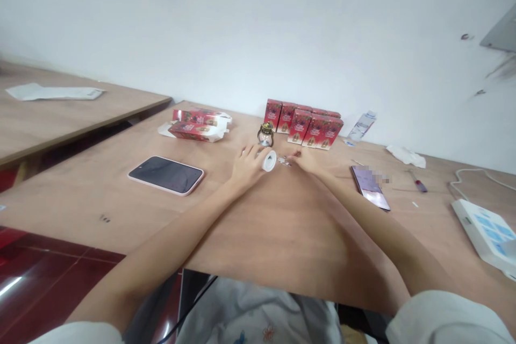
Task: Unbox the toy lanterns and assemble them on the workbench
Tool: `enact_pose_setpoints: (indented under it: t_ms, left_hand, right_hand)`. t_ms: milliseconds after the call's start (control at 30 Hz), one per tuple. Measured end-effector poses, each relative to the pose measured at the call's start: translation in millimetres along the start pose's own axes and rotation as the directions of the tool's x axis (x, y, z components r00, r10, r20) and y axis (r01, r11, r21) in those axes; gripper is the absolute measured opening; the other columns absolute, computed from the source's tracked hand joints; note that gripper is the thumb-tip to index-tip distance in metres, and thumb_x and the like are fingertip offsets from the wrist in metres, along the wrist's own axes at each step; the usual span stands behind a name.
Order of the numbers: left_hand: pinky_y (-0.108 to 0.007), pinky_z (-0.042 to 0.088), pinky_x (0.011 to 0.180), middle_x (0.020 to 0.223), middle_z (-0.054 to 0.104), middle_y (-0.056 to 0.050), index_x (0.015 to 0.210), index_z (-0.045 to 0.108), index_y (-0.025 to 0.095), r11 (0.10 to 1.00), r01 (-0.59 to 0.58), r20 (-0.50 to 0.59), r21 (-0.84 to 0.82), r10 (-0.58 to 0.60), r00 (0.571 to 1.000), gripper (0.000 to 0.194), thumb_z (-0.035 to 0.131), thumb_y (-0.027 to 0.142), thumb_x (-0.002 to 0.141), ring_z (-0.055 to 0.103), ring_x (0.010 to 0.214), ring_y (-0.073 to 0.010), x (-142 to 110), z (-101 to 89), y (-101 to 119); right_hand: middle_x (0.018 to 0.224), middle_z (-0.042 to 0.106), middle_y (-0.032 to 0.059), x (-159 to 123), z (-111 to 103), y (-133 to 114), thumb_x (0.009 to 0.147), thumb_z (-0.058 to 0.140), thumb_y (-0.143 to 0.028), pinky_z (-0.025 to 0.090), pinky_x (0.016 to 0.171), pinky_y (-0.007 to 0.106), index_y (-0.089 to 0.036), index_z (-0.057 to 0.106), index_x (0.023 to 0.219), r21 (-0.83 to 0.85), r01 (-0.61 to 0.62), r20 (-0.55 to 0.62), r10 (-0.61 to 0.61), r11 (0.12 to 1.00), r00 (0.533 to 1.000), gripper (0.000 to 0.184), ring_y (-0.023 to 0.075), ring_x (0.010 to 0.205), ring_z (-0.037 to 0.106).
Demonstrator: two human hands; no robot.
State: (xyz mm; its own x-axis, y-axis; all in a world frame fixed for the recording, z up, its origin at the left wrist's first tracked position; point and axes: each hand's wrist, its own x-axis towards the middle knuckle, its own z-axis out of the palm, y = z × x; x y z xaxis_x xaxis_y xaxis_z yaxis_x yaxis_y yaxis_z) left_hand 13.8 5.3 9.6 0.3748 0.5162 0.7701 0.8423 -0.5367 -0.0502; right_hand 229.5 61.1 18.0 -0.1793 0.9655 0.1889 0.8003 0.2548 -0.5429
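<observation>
My left hand (246,165) is wrapped round a white round plastic piece (270,161), its circular end turned toward the right. Just beyond it stands a small bronze-coloured lantern (265,135) with a clear middle. My right hand (305,160) rests at the table with its fingers drawn together. Beside those fingertips lie several tiny pale pieces (284,161), too small to name. Whatever the right fingers may pinch is too small to make out.
Red printed boxes (299,127) stand in rows near the wall. Opened red cartons (197,130) lie to their left. Phones lie on either side, one dark (166,174) and one lit (370,187). Farther right are a bottle (363,126), tissue (406,156), screwdriver (419,183) and power strip (486,234).
</observation>
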Motion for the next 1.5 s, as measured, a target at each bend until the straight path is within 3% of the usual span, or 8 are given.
enact_pose_setpoints:
  t_ms: [267, 533, 833, 1200, 1267, 1367, 1433, 1500]
  left_hand:
    - [-0.036, 0.039, 0.084, 0.107, 0.062, -0.009, 0.113, 0.057, 0.021, 1.0, 0.004, 0.024, 0.002, -0.004, 1.0, 0.035, 0.061, 0.025, 0.078, 0.056, 0.099, -0.0247, 0.1, -0.2, 0.9]
    - [-0.035, 0.039, 0.08, 0.106, 0.063, -0.009, 0.111, 0.057, 0.019, 0.999, -0.037, -0.021, 0.004, 0.037, 0.999, 0.033, 0.059, 0.026, 0.079, 0.056, 0.096, -0.0241, 0.4, -0.1, 0.2]
    - [-0.037, 0.039, 0.083, 0.109, 0.062, -0.01, 0.114, 0.056, 0.02, 0.998, -0.061, -0.006, -0.007, 0.061, 0.998, 0.032, 0.054, 0.026, 0.082, 0.056, 0.095, -0.0246, 0.1, 2.3, -0.4]
    - [-0.038, 0.047, 0.089, 0.12, 0.052, -0.018, 0.116, 0.055, 0.016, 0.949, -0.243, -0.083, -0.199, 0.231, 0.969, 0.036, 0.059, 0.021, 0.081, 0.051, 0.115, -0.0264, -1.4, 13.2, -3.7]
    - [-0.04, 0.047, 0.093, 0.125, 0.049, -0.018, 0.117, 0.054, 0.018, 0.917, -0.308, -0.088, -0.254, 0.296, 0.951, 0.036, 0.059, 0.019, 0.081, 0.046, 0.122, -0.0261, -1.5, 14.3, -2.4]
    - [-0.042, 0.044, 0.097, 0.129, 0.048, -0.016, 0.116, 0.056, 0.022, 0.862, -0.396, -0.066, -0.316, 0.397, 0.916, 0.035, 0.058, 0.016, 0.082, 0.041, 0.127, -0.0247, -1.5, 15.6, 2.7]
    - [-0.041, 0.045, 0.097, 0.128, 0.05, -0.013, 0.114, 0.057, 0.025, 0.848, -0.421, -0.052, -0.322, 0.429, 0.902, 0.032, 0.056, 0.016, 0.084, 0.041, 0.128, -0.0232, -1.4, 16.0, 7.2]
    - [-0.041, 0.044, 0.098, 0.129, 0.051, -0.011, 0.115, 0.057, 0.026, 0.849, -0.442, -0.061, -0.291, 0.444, 0.894, 0.032, 0.053, 0.017, 0.085, 0.04, 0.128, -0.0229, -0.1, 14.2, 11.7]
  right_hand:
    - [0.084, 0.07, 0.0065, 0.3, 12.3, -3.0, 0.071, 0.07, -0.032, 0.043, 0.071, 0.025, -0.015, 0.069, 0.083, -0.045, 0.107, 0.017, -0.107, 0.993, 0.994, 0.021, 0.0168, 0.077, 0.062]
    - [0.076, 0.069, 0.0057, 3.6, 15.6, 7.7, 0.082, 0.056, -0.034, 0.044, 0.073, 0.026, -0.015, 0.068, 0.08, 0.003, 0.094, -0.065, -0.093, 0.996, 0.994, 0.023, 0.017, 0.075, 0.063]
    - [0.122, 0.058, 0.0104, 8.9, 26.9, 34.4, 0.089, 0.043, -0.035, 0.041, 0.094, 0.032, -0.017, 0.052, 0.117, 0.174, 0.028, -0.182, 0.005, 0.984, 0.983, 0.034, 0.0173, 0.11, 0.056]
    - [0.123, 0.057, 0.0104, -9.4, 46.7, -1.4, 0.09, 0.034, -0.036, 0.036, 0.101, 0.032, -0.016, 0.052, 0.113, 0.379, 0.036, -0.304, 0.087, 0.925, 0.949, 0.035, 0.0174, 0.118, 0.05]
    - [0.119, 0.059, 0.0088, -14.1, 42.9, -13.0, 0.09, 0.036, -0.038, 0.04, 0.096, 0.031, -0.018, 0.053, 0.112, 0.493, 0.042, -0.254, 0.097, 0.869, 0.962, 0.034, 0.0176, 0.113, 0.053]
    - [0.104, 0.066, 0.0069, -23.4, 34.1, -31.6, 0.088, 0.043, -0.04, 0.048, 0.084, 0.03, -0.02, 0.056, 0.109, 0.66, -0.08, 0.055, 0.059, 0.747, 0.997, 0.032, 0.0191, 0.1, 0.061]
    - [0.094, 0.068, 0.0065, -29.5, 27.0, -41.4, 0.087, 0.044, -0.041, 0.05, 0.078, 0.03, -0.019, 0.059, 0.105, 0.679, -0.199, 0.26, 0.022, 0.706, 0.965, 0.031, 0.0194, 0.093, 0.063]
    - [0.092, 0.069, 0.0062, -32.2, 18.8, -46.8, 0.086, 0.044, -0.04, 0.05, 0.075, 0.028, -0.019, 0.061, 0.099, 0.712, -0.24, 0.336, -0.02, 0.66, 0.942, 0.031, 0.0184, 0.089, 0.063]
